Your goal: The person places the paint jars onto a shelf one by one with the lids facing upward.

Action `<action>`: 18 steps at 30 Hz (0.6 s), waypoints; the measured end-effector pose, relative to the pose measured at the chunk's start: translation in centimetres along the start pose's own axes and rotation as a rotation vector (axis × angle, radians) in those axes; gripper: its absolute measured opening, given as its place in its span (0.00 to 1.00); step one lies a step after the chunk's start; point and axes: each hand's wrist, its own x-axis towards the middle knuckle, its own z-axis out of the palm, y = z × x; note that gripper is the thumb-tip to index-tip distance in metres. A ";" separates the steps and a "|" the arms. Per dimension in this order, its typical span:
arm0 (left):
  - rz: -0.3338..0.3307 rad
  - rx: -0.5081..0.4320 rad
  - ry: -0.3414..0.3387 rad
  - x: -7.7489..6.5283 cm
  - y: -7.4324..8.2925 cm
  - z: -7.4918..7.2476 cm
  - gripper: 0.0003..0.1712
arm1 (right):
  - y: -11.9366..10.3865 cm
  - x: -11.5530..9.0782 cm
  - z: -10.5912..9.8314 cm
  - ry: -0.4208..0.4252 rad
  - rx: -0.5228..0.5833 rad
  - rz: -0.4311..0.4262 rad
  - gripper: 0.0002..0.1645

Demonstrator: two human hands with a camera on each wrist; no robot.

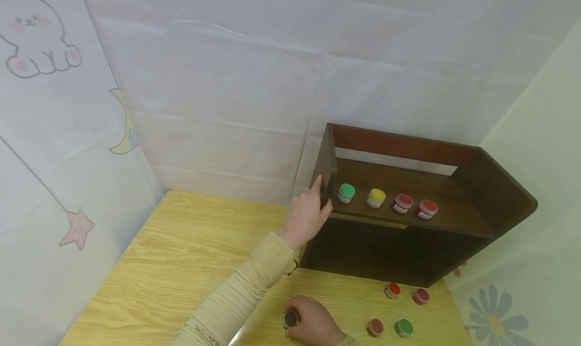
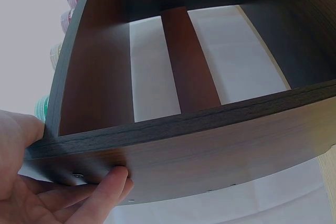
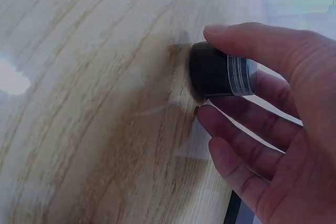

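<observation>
A dark brown wooden shelf (image 1: 404, 252) stands on the table against the back. My left hand (image 1: 303, 216) grips the front edge of its left side panel, thumb on the inner side and fingers against the outer face (image 2: 236, 150). Low on the table in the head view, my right hand (image 1: 315, 320) holds a small black paint jar (image 3: 212, 72) between thumb and fingers, close to the wood surface. On the shelf board stand a green jar (image 1: 346, 193), a yellow jar (image 1: 376, 198) and two red jars, the nearer-left one (image 1: 402, 203) beside the other (image 1: 427, 209).
In front of the shelf on the wood-grain table (image 1: 181, 250) sit a bright red jar (image 1: 392, 290), a purple jar (image 1: 420, 296), a dark red jar (image 1: 374, 327) and a green jar (image 1: 404, 328). Printed cloth (image 1: 218, 83) hangs behind and at both sides.
</observation>
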 end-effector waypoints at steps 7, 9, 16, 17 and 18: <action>-0.022 -0.037 -0.011 0.1 0.1 0.0 0.37 | 0.0 0.1 0.0 -0.008 -0.006 0.001 0.16; -0.025 -0.044 -0.014 0.1 0.1 0.0 0.37 | 0.0 0.0 -0.1 -0.010 -0.007 0.002 0.16; -0.023 -0.045 -0.008 0.1 0.2 0.0 0.37 | -0.1 0.0 0.0 -0.007 -0.004 0.007 0.16; -0.022 -0.043 -0.007 0.1 0.1 0.0 0.37 | -0.1 0.1 0.0 -0.007 -0.005 0.008 0.16; -0.022 -0.043 -0.008 0.1 0.1 0.0 0.37 | 0.0 0.1 0.0 -0.007 -0.004 0.008 0.16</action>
